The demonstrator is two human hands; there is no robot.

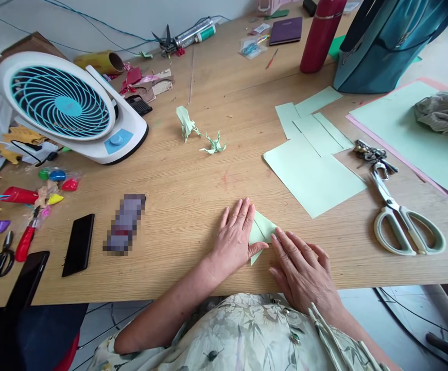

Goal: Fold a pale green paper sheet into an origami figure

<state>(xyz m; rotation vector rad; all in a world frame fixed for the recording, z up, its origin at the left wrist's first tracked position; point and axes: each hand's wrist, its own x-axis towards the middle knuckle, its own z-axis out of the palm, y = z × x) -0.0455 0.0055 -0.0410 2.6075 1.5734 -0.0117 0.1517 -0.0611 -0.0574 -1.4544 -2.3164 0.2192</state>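
A small piece of folded light green paper point(261, 228) lies near the front edge of the table, between my hands. My left hand point(236, 234) rests flat over its left side, fingers stretched forward and thumb lying across the paper's lower part. At the right corner of the paper, my right hand point(303, 265) presses with its fingertips, the fingers extended and close together. Part of the paper is hidden under my left hand. Farther back stand two folded green paper figures point(186, 125), one taller and one low with pointed tips.
Loose green sheets point(314, 175) lie to the right, beside keys point(374, 154) and large scissors point(405, 224). A fan point(69, 105) stands at the left, with phones point(78, 245) in front. A red bottle point(320, 38) and teal bag point(378, 49) stand at the back right.
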